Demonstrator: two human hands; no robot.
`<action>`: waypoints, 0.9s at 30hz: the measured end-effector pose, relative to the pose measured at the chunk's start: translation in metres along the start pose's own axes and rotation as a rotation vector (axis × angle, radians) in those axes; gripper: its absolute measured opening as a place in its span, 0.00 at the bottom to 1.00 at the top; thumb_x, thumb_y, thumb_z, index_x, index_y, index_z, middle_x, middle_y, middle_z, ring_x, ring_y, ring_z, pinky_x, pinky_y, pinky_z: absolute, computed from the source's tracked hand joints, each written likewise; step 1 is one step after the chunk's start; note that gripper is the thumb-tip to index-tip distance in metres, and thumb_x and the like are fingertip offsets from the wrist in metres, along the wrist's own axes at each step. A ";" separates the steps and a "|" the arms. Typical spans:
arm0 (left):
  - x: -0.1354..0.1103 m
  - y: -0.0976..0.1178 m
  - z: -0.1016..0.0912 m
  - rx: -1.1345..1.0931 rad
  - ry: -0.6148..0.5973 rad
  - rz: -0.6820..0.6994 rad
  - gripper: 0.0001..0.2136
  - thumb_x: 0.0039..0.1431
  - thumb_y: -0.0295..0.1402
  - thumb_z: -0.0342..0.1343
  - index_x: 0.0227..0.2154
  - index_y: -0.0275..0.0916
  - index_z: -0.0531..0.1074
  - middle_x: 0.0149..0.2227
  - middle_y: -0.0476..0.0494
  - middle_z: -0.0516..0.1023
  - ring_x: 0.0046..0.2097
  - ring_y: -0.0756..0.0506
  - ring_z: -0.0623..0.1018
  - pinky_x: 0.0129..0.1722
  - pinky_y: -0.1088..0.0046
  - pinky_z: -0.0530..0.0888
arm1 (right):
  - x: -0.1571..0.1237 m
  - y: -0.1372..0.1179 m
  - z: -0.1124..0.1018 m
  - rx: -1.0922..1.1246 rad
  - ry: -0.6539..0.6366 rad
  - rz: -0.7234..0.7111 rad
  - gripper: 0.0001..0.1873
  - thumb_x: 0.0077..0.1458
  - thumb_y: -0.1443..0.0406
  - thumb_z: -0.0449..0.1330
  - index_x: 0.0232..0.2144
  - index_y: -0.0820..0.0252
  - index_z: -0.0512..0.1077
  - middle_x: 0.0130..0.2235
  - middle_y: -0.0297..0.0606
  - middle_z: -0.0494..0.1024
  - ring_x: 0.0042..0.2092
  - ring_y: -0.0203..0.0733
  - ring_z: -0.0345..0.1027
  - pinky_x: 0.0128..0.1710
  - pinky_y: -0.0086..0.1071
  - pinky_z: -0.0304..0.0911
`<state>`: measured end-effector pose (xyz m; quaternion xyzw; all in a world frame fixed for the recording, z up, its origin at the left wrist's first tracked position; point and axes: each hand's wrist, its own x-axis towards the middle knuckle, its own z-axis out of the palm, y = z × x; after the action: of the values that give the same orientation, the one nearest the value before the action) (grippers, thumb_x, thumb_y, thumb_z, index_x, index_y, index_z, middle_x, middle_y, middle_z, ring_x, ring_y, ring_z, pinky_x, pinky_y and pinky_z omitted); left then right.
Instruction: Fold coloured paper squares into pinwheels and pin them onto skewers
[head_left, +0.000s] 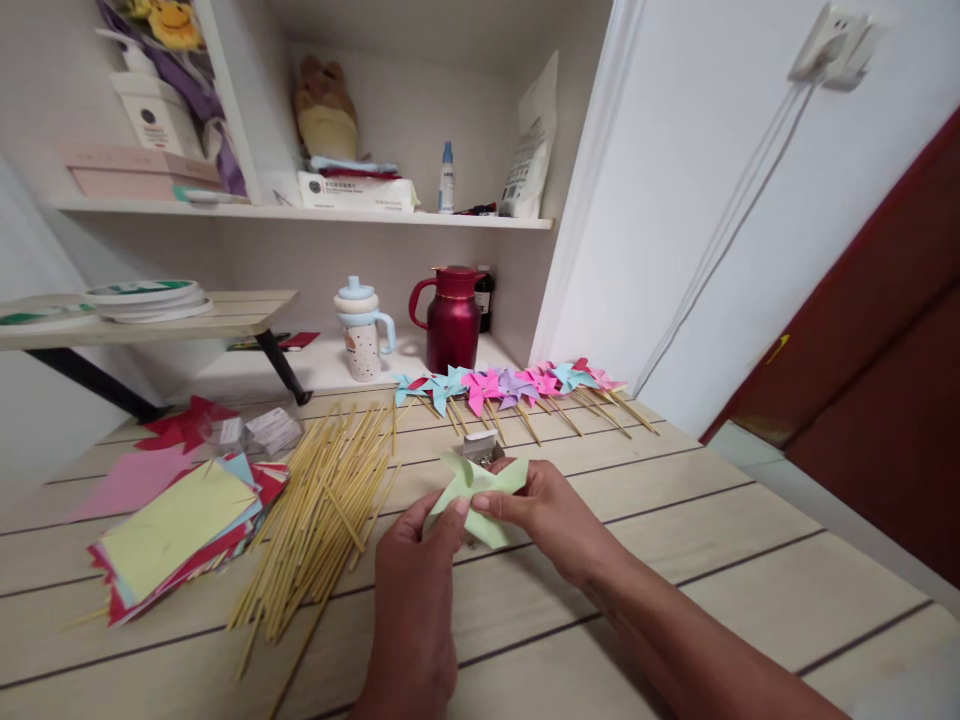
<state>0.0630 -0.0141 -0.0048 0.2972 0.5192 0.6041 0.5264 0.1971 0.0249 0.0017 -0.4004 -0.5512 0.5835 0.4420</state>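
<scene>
Green paper (480, 482) held over worktop (675, 545) middle, left hand (416, 570) grip pinching its lower-left fold, right hand (551, 512) grip pinching its right side.

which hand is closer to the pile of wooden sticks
Left. The left hand is just beside the stick pile, at its right edge; the right hand is farther right, beyond the green paper both hold.

Table (750, 560), front to back. A stack of paper sheets (180, 530) lay at the left, with a pile of sticks (315, 510) just right of it. At centre front, a folded paper (480, 495) sat pinched between the left hand (412, 590) and right hand (551, 515). A small box (481, 447) stood just behind it. A row of pinwheels (517, 385) lay along the back edge. On the ledge behind stood a cup (362, 330), with a jug (452, 320) to its right.
</scene>
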 end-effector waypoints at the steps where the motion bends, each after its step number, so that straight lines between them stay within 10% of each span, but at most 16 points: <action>1: 0.001 -0.001 -0.001 0.011 -0.003 0.001 0.10 0.45 0.37 0.67 0.30 0.37 0.80 0.20 0.52 0.70 0.25 0.51 0.66 0.27 0.77 0.64 | 0.000 -0.001 0.000 0.012 -0.020 0.006 0.14 0.43 0.57 0.70 0.26 0.61 0.75 0.25 0.31 0.75 0.28 0.37 0.66 0.31 0.31 0.60; 27: 0.009 -0.011 -0.005 -0.010 -0.120 -0.004 0.18 0.47 0.41 0.65 0.39 0.37 0.80 0.33 0.42 0.82 0.37 0.42 0.78 0.42 0.65 0.71 | 0.002 -0.003 -0.007 -0.176 0.071 -0.049 0.09 0.45 0.63 0.66 0.28 0.63 0.74 0.26 0.31 0.72 0.28 0.35 0.63 0.29 0.29 0.57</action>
<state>0.0599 -0.0078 -0.0187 0.3292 0.4842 0.5867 0.5593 0.2035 0.0291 0.0045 -0.4445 -0.5940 0.5073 0.4384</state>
